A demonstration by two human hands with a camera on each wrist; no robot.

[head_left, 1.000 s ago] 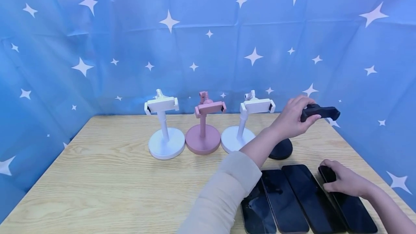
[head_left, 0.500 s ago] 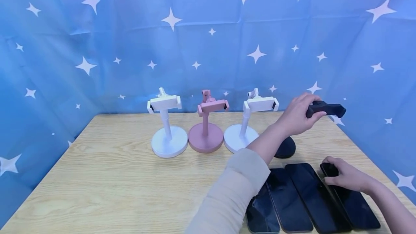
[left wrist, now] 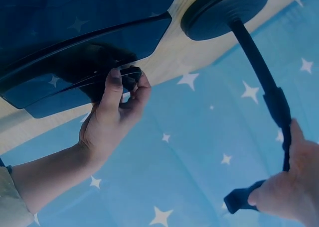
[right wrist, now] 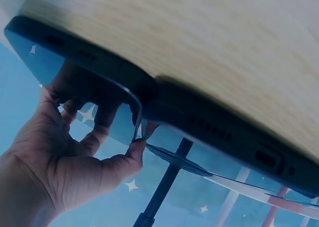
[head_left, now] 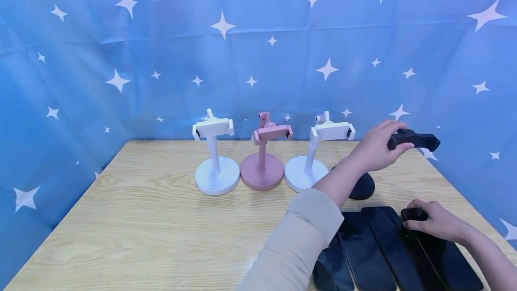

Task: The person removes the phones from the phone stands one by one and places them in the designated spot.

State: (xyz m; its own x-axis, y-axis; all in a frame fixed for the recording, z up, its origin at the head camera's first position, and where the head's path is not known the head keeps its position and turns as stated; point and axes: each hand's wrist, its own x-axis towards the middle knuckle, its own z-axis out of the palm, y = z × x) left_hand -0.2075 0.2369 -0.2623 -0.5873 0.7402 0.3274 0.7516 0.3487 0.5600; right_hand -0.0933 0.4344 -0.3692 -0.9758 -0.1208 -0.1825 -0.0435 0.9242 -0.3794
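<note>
My left hand (head_left: 379, 145) holds the clamp head (head_left: 416, 139) of a black phone stand, thumb and fingers around it. In the left wrist view, the stand's black pole (left wrist: 254, 57) rises from its round base (left wrist: 224, 13), and the left hand (left wrist: 294, 187) is at the clamp. My right hand (head_left: 438, 222) pinches the far end of the rightmost black phone (head_left: 452, 259), which lies screen up. In the right wrist view, the right hand's (right wrist: 65, 162) thumb touches that phone's long edge, close against the neighbouring phone (right wrist: 224, 132).
A white stand (head_left: 217, 176), a pink stand (head_left: 262, 172) and another white stand (head_left: 304, 174) line the back of the wooden table (head_left: 161, 228). Other phones (head_left: 367, 250) lie side by side at front right. A blue star-patterned curtain (head_left: 258, 57) hangs behind.
The head view has turned slightly left, so everything sits further right. The right hand has shifted the rightmost phone a little left, narrowing its gap to its neighbour. The left hand keeps its hold.
</note>
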